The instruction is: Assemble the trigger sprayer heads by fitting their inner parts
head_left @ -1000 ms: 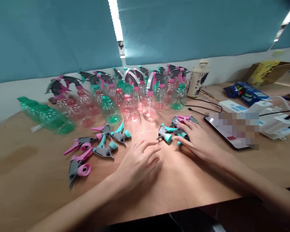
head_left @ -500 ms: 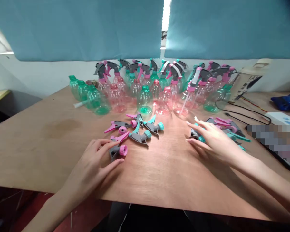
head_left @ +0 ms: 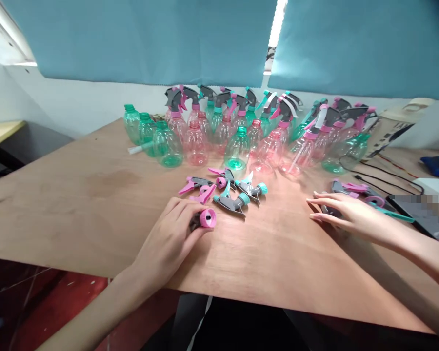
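My left hand [head_left: 170, 239] is wrapped round a grey spray head with a pink cap [head_left: 206, 218] lying on the wooden table [head_left: 95, 204]. Just beyond it sits a small heap of loose spray heads [head_left: 230, 191] in grey, pink and teal. My right hand [head_left: 346, 214] lies flat, fingers stretched, over a second heap of spray heads [head_left: 362, 197] at the right. Behind both heaps stand several clear pink and green spray bottles [head_left: 241, 131], some capped with triggers, some bare.
A few green bottles [head_left: 149, 136] without heads stand at the left of the group. A cream jug [head_left: 398, 124] lies at the back right, with black cables [head_left: 369, 178] and a blurred flat device [head_left: 424, 214] beside my right hand. Teal blinds hang behind.
The view has swung left. My left hand moved from the table's middle to the pink-capped spray head and closed round it. My right hand stays on the right heap.
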Available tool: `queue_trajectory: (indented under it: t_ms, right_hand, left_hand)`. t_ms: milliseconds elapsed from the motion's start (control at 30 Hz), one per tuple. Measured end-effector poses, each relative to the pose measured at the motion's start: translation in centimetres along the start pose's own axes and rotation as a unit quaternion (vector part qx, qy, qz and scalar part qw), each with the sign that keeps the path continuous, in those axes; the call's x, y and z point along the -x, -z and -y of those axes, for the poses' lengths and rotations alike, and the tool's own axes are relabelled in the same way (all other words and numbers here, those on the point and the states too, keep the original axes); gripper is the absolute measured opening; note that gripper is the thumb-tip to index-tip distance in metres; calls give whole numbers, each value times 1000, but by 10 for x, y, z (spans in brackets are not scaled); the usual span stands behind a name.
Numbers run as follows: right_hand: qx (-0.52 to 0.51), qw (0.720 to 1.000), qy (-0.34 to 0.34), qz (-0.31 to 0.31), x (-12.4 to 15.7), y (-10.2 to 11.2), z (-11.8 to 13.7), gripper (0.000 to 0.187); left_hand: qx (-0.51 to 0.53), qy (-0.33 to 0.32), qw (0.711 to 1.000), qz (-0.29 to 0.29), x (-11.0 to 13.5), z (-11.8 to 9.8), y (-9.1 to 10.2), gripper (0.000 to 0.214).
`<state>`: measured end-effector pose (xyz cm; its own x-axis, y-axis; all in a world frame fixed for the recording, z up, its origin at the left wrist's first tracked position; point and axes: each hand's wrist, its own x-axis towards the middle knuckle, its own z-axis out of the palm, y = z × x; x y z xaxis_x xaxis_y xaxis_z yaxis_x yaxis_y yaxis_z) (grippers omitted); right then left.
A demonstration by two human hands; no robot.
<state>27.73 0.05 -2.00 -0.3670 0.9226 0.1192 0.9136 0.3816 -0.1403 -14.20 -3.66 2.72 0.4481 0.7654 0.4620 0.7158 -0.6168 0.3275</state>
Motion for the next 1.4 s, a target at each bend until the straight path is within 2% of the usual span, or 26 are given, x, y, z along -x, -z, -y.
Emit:
queue_trajectory:
  t_ms: [100, 167, 267, 367, 467, 633, 767, 967, 1100, 1267, 1400]
  right_hand:
    - [-49, 998, 9, -26, -2, 15, 17, 37]
    - [-86, 994, 23, -63, -6, 25, 36, 31]
    - [-138, 983, 34, -112, -14, 39, 65, 25]
    - [-177, 968, 58, -170, -22, 47, 85, 19]
    - [-214, 948, 78, -223, -26, 39, 89, 11]
    - [-278, 921, 37, -272, -21, -3, 75, 10]
    - [-323, 913, 4, -250, -14, -21, 73, 12]
    - [-323, 916, 78, -226, -10, -10, 86, 11]
    - [-280, 922, 123, -236, -8, -9, 85, 10]
    - [-199, 946, 102, -233, -7, -9, 83, 17]
    - [-166, 952, 110, -233, -5, -6, 89, 24]
  left_hand:
    - [45, 1, 996, -79, -4, -12, -1, 17]
    - [93, 3, 991, -92, -12, -24, -8, 20]
    - [175, 40, 982, -65, -30, -44, -32, 22]
    - [253, 59, 966, -2, -49, -63, -63, 22]
    - [297, 57, 953, 25, -66, -74, -92, 33]
    - [285, 16, 955, 79, -83, -75, -118, 25]
    - [279, 39, 951, 123, -85, -71, -119, 26]
    - [252, 44, 958, 129, -85, -71, -115, 26]
    - [248, 52, 960, 122, -86, -72, -114, 26]
    - [265, 72, 955, 115, -84, -72, -115, 26]
    - [263, 63, 957, 105, -84, -71, -115, 28]
